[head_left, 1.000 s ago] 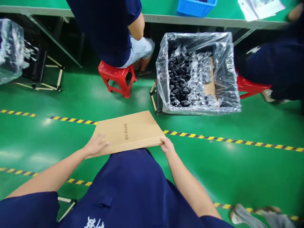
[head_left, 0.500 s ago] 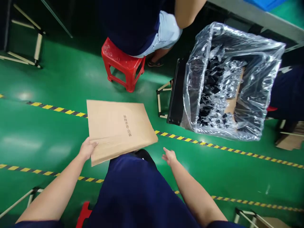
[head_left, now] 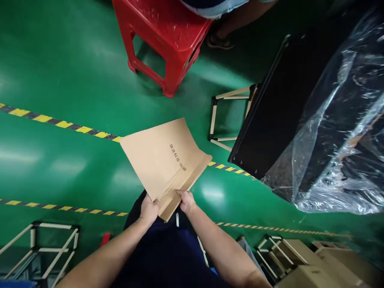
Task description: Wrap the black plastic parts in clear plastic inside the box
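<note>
A brown cardboard sheet [head_left: 153,156] with a line of dark printed characters is held out in front of my body, tilted. Its near side is folded over, with layered creases running along the fold. My left hand [head_left: 150,210] is closed on the near left corner. On the folded strip, my right hand [head_left: 187,202] grips the near edge, thumb on top. The fingers beneath the cardboard are hidden.
Ahead stands a red plastic stool [head_left: 171,36], with a seated person's leg [head_left: 237,28] beside it. A black crate [head_left: 279,100] lined with clear plastic [head_left: 324,168] is at right, by a tube frame [head_left: 213,116]. Cardboard boxes [head_left: 318,276] lie at lower right.
My right hand has come in from the right and taken hold of the cardboard. The sheet has turned and its near side is now folded. The view has moved closer to the stool and crate.
</note>
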Motion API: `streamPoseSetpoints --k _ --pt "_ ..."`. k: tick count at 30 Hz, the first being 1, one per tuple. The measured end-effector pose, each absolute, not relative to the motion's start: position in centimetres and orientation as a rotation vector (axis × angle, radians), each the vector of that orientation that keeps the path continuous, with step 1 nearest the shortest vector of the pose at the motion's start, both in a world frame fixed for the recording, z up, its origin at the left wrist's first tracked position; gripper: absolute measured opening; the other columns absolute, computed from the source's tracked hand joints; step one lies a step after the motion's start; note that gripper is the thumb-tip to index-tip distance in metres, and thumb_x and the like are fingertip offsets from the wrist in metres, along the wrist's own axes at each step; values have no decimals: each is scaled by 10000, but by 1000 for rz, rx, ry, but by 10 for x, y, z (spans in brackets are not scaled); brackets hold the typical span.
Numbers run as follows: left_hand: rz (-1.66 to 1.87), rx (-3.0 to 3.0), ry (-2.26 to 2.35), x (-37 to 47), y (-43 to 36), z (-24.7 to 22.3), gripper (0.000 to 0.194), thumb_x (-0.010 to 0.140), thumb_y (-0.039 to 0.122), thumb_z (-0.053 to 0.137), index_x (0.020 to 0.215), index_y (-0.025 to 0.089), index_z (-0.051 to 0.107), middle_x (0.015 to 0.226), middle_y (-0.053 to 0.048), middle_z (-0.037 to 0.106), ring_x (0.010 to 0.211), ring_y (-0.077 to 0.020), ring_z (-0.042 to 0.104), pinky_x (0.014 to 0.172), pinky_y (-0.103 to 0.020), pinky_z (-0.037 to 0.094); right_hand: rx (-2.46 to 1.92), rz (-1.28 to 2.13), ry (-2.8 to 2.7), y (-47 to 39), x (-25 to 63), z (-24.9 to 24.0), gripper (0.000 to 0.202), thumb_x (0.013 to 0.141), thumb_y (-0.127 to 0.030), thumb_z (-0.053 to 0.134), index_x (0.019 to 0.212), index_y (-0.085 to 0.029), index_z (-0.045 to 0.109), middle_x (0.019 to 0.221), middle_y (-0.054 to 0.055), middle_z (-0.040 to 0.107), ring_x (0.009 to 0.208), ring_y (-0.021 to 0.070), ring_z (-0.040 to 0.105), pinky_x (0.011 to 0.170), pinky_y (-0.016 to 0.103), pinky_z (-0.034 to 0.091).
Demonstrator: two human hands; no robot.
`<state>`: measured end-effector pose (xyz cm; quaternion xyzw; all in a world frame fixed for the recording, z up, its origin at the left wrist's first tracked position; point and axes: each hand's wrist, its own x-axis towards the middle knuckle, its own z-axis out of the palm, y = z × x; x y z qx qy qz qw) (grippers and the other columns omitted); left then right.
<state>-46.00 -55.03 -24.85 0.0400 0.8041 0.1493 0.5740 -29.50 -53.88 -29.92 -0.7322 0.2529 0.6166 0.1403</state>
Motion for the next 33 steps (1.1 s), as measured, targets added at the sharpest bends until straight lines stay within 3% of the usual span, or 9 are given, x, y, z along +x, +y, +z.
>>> streamPoseSetpoints --k 3,7,11,14,17,20,24,28,33 --pt "320 -49 1717 -454 -551 -251 337 630 84 753 935 215 690 1005 -92 725 1061 -277 663 888 -356 552 -2125 1795 768 -561 -270 -307 218 679 -40 648 869 -143 624 780 72 719 732 239 695 770 409 600" --pt "141 -208 1505 -457 -538 -259 382 722 346 774 1036 170 646 936 -130 726 748 -246 707 563 -328 571 -2109 1834 838 -577 -231 -301 215 697 -58 624 895 -143 631 798 83 725 750 256 700 784 455 590" --pt "291 -384 1782 -474 -519 -278 342 806 298 702 1124 226 599 1044 -77 723 827 -187 713 659 -308 590 -2152 1789 889 -599 -196 -284 274 672 -29 576 914 -136 644 816 95 728 741 261 703 773 459 585" --pt "290 -334 1862 -493 -492 -283 288 827 253 673 1104 202 617 972 -61 737 799 -166 717 677 -274 587 -2062 1805 916 -632 -165 -267 290 651 -23 572 916 -108 654 840 131 727 748 270 705 765 454 582" --pt "-4 -134 1684 -492 -465 -269 251 830 277 673 1042 144 651 889 -103 748 793 -206 731 723 -303 594 -1956 1869 966 -672 -136 -254 290 634 -29 587 909 -93 653 821 154 722 727 286 703 734 463 580" --pt "-367 81 1383 -459 -458 -245 402 715 237 789 1075 126 649 978 -160 746 921 -282 725 820 -379 589 -1769 1927 933 -711 -107 -250 354 602 -11 622 945 -94 648 821 150 722 706 280 697 725 459 576" --pt "-517 302 1341 -379 -484 -227 591 647 124 817 1184 127 572 1001 -166 743 959 -319 713 898 -467 563 -1449 1505 981 -783 -59 -253 365 720 -217 724 1057 -149 602 899 119 719 795 263 698 782 449 573" --pt "-504 406 1477 -288 -545 -231 608 709 96 755 1257 151 497 961 -116 748 907 -285 726 906 -486 561 -1074 911 1169 -883 -45 -263 327 860 -492 588 1038 -219 561 927 71 698 883 244 689 808 429 581" --pt "-383 616 1592 -195 -659 -254 354 780 89 684 1107 176 579 1019 -75 728 865 -190 715 895 -382 575 -875 723 1184 -915 -96 -277 409 719 -352 745 1072 -292 546 1033 2 686 929 198 675 781 369 583"
